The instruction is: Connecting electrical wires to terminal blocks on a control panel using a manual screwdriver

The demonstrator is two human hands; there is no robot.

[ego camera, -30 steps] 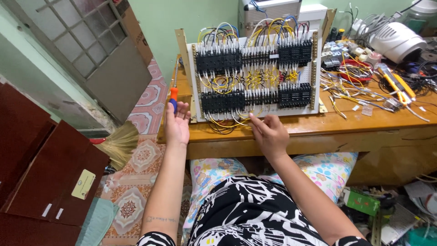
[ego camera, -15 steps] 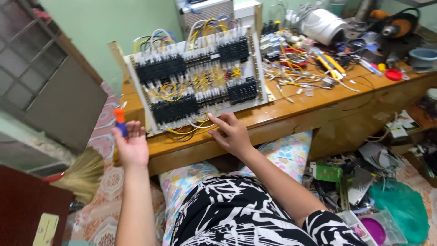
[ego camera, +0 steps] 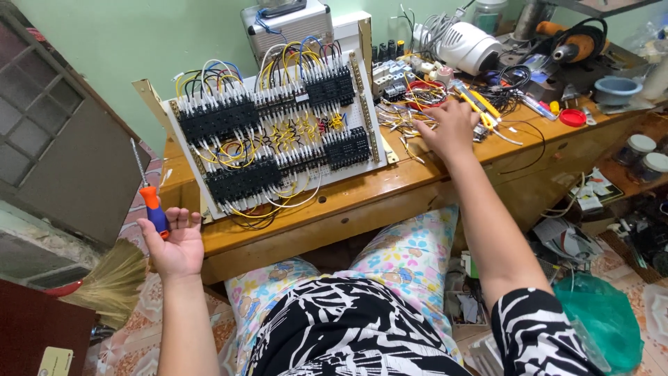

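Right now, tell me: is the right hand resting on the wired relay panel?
No: the right hand reaches over the loose wire pieces on the wooden desk, apart from the relay panel.

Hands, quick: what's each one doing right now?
Left hand: palm up, fingers loosely curled, holding the orange-and-blue-handled screwdriver.
Right hand: open, fingers spread over loose wire offcuts on the wooden workbench; holds nothing visible.

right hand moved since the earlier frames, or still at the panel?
Yes. The right hand has left the lower edge of the wired relay panel and gone right, past its right side, onto the loose wires on the wooden bench.
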